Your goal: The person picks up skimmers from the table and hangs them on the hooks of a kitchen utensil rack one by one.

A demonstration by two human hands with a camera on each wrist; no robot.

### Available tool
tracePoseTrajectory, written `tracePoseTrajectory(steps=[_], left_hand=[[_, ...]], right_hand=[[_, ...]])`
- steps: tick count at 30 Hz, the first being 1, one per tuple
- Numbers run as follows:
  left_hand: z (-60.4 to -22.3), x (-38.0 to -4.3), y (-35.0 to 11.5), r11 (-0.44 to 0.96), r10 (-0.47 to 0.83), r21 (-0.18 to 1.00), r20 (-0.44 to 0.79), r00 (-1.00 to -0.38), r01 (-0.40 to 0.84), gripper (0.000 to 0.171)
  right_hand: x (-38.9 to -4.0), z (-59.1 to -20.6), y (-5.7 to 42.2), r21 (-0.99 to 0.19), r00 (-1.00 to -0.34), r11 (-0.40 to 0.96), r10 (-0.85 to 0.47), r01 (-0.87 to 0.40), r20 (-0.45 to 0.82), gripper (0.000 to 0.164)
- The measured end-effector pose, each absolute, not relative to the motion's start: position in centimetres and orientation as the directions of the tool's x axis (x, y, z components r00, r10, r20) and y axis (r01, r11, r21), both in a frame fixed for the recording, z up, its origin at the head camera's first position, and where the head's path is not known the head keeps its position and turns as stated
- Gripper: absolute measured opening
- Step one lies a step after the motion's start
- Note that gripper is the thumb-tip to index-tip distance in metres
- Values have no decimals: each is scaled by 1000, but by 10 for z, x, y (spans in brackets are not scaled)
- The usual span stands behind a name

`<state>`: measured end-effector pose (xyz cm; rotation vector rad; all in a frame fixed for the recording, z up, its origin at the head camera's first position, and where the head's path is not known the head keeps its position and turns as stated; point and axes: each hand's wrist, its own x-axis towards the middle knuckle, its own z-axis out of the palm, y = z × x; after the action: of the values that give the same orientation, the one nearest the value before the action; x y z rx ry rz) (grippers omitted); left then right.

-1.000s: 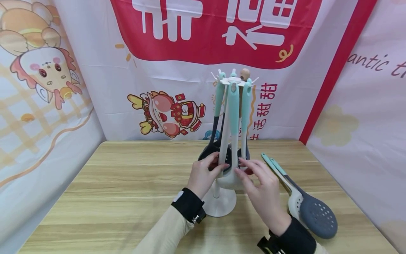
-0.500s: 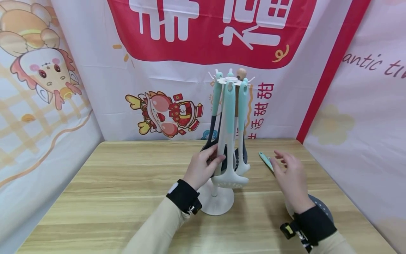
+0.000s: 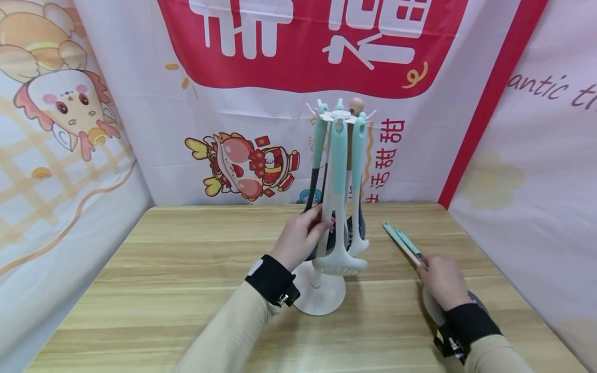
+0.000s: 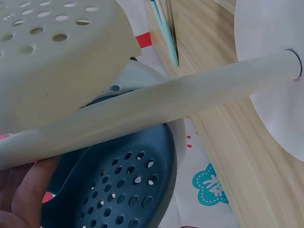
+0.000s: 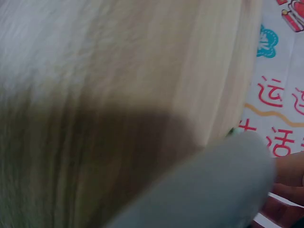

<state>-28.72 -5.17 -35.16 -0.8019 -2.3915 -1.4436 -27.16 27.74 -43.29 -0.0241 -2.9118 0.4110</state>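
My left hand (image 3: 300, 235) grips the white pole (image 4: 142, 107) of a utensil stand (image 3: 319, 295), with curled fingers (image 4: 35, 190) under the pole in the left wrist view. Around the stand hang several mint-handled utensils, including a pale skimmer (image 3: 339, 263) in front and a dark slotted turner (image 4: 123, 190). At the right, my right hand (image 3: 445, 282) is closed on the handle of a pale slotted spoon (image 3: 434, 308) lying on the table. Beside it lies a dark slotted spoon (image 3: 478, 303), mostly hidden by the hand. Blurred, the pale spoon's head (image 5: 213, 185) fills the front of the right wrist view.
The wooden table (image 3: 163, 290) ends at a printed cloth backdrop (image 3: 224, 114), with more cloth at both sides. A wooden-knobbed utensil (image 3: 356, 106) hangs at the stand's back.
My right hand has left the stand's hanging utensils, moved right and come down onto the handles on the table. My left hand stays on the pole.
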Motion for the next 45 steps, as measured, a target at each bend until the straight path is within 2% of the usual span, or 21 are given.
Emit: tracePoseTrajectory(steps=[6, 12, 20, 24, 28, 32, 36, 40, 45], left_hand=[[-353, -286, -49, 364, 295, 759, 456, -840, 540, 40], [-356, -284, -45, 368, 262, 762, 465, -846, 533, 42], [-357, -282, -40, 380, 242, 740, 499, -832, 554, 41], [-357, -281, -39, 380, 234, 745, 496, -836, 549, 41], [-356, -281, -39, 388, 226, 744, 496, -838, 545, 42], [-356, -281, -39, 402, 209, 728, 517, -830, 555, 42], [-357, -282, -38, 409, 192, 719, 535, -823, 563, 42], [-357, -281, -37, 405, 179, 733, 522, -834, 546, 45], [-358, -280, -36, 415, 171, 728, 527, -832, 546, 45]], right_hand=[[-274, -439, 281, -267, -976, 962, 102, 48, 194, 34], [-277, -435, 285, -271, -985, 959, 117, 79, 128, 30], [-279, -432, 293, -410, -984, 898, 180, 159, 12, 41], [-277, -430, 297, -469, -981, 867, 194, 168, 8, 37], [-276, -425, 294, -480, -977, 861, 210, 169, 32, 35], [-274, -417, 283, -477, -974, 868, 205, 138, 92, 34], [-269, -406, 266, -485, -946, 874, 187, 37, 264, 31], [-262, -392, 247, -516, -876, 853, 191, -75, 444, 30], [-247, -368, 222, -564, -764, 800, 229, -206, 603, 31]])
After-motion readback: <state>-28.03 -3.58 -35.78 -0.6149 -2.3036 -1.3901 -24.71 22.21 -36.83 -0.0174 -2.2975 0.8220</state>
